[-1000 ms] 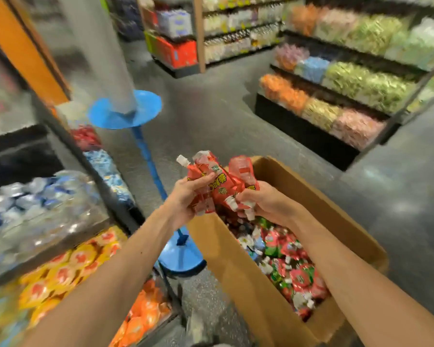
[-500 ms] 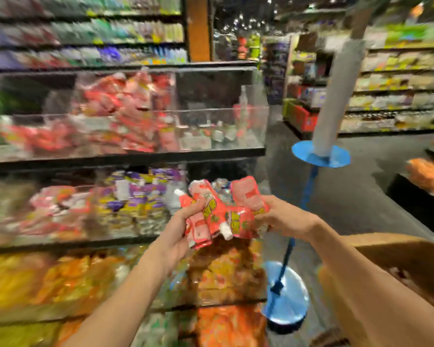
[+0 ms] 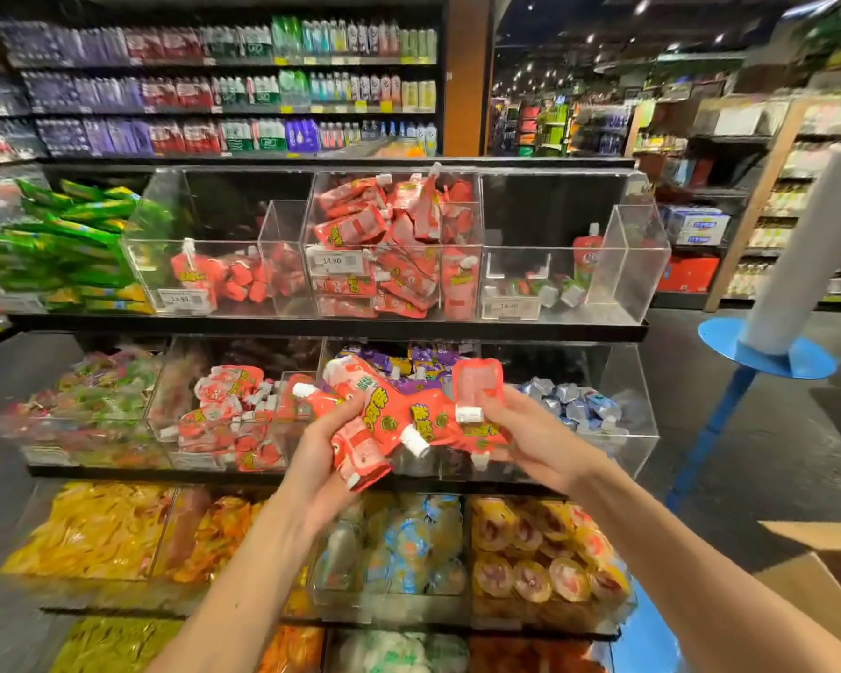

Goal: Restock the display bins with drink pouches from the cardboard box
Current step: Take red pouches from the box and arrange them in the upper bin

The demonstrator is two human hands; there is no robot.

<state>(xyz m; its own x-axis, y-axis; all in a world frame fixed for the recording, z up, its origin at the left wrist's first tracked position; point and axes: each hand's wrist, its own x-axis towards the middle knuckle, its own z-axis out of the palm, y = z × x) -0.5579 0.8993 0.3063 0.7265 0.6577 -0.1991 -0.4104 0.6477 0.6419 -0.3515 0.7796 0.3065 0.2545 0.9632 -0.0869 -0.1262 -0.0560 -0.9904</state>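
Note:
A bunch of red drink pouches [image 3: 399,415] with white caps is held between both hands in front of the shelving. My left hand [image 3: 319,459] grips the bunch from the left and below. My right hand [image 3: 530,439] grips it from the right. On the top shelf stand clear display bins: a left bin [image 3: 205,284] with a few red pouches, a middle bin [image 3: 394,245] piled high with them, and a right bin [image 3: 617,264] nearly bare, one pouch upright inside. A corner of the cardboard box [image 3: 816,575] shows at the lower right.
Lower shelves carry clear bins of red pouches [image 3: 229,415], purple packs, blue-silver cups [image 3: 574,405] and yellow jelly cups [image 3: 545,561]. Green packets [image 3: 64,240] fill the upper left. A blue stand with a white pole [image 3: 768,352] rises to the right. Bottle shelves line the back.
The view swung from the open cardboard box on the floor up and left to the display shelving. Both hands kept hold of the pouch bunch and carried it in front of the bins.

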